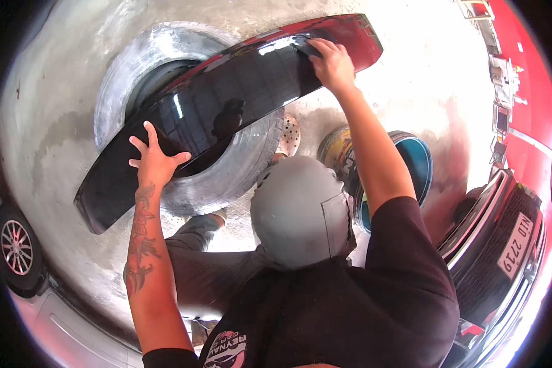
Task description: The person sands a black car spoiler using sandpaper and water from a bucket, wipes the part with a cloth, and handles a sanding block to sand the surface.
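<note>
A long, glossy black car body panel [193, 107] lies slanted across a grey, dusty tyre [110, 92], hiding part of its hole. My left hand [155, 161] is open, its fingers spread over the panel's lower left part. At the upper right end, my right hand [335, 66] is bent over the surface. A dark patch shows under its fingertips, perhaps a cloth or pad; I cannot make out which. The panel's far right end reflects red.
By my right knee stand a teal-lined bucket [420, 159] and a yellow-and-black bucket [332, 147]. A dark car front [497, 251] is close on the right; a silver car's wheel [17, 245] is at the left. Cluttered shelves [502, 116] line the red wall.
</note>
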Demonstrator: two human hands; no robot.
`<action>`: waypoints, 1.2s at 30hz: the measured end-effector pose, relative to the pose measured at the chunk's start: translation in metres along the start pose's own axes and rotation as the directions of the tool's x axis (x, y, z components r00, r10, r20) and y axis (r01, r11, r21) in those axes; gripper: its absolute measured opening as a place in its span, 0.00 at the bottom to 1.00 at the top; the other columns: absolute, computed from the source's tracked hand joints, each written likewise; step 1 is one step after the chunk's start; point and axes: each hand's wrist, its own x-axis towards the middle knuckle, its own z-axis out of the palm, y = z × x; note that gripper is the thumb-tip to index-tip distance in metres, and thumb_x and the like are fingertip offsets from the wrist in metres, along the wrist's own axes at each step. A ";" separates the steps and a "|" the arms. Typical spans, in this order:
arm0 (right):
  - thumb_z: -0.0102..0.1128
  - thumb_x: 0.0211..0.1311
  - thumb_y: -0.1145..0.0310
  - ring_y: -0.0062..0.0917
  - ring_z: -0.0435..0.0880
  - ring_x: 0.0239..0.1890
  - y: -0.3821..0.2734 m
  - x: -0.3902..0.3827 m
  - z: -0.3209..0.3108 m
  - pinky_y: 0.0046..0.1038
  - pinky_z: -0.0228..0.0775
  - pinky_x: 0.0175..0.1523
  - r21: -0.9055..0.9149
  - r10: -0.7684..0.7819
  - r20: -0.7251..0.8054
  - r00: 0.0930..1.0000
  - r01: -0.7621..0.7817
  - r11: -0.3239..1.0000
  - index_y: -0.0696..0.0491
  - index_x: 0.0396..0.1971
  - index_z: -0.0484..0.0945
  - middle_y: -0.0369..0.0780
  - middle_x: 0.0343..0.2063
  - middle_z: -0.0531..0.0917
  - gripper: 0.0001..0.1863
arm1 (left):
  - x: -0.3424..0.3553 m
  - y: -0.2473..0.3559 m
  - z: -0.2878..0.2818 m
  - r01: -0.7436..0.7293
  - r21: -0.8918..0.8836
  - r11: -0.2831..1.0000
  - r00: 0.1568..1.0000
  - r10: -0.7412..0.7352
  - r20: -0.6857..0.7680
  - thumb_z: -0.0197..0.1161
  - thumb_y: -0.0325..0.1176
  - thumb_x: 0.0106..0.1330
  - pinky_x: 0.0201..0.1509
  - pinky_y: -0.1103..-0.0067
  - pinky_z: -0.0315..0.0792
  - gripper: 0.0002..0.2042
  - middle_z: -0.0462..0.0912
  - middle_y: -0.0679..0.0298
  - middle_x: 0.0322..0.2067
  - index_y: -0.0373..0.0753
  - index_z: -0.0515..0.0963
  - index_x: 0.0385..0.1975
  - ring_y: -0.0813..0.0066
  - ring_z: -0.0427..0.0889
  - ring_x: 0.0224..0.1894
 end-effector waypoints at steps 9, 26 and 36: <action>0.64 0.59 0.67 0.39 0.80 0.50 0.000 -0.011 0.002 0.38 0.74 0.57 0.040 -0.040 0.046 0.998 0.038 0.998 0.40 0.56 0.80 0.34 0.54 0.82 0.23 | 0.000 0.000 0.001 -0.002 -0.022 1.000 1.000 0.002 -0.007 0.81 0.52 0.48 0.68 0.40 0.61 0.64 0.31 0.40 0.76 0.61 0.34 0.78 0.09 0.37 0.68; 0.66 0.56 0.66 0.39 0.81 0.47 0.002 -0.016 -0.003 0.38 0.76 0.53 -0.038 0.077 0.054 0.996 -0.075 0.996 0.42 0.52 0.81 0.35 0.50 0.83 0.20 | 0.003 -0.004 0.005 -0.031 -0.030 0.999 0.999 0.030 -0.016 0.82 0.52 0.47 0.70 0.38 0.56 0.64 0.30 0.38 0.76 0.60 0.35 0.78 0.08 0.36 0.68; 0.65 0.58 0.64 0.43 0.84 0.45 -0.032 0.014 0.005 0.40 0.80 0.50 0.010 0.056 -0.026 0.998 -0.056 0.998 0.43 0.50 0.81 0.40 0.46 0.85 0.19 | 0.001 0.000 0.001 -0.008 -0.023 1.000 1.000 0.007 -0.018 0.82 0.51 0.47 0.68 0.39 0.60 0.64 0.30 0.40 0.76 0.61 0.36 0.78 0.09 0.35 0.68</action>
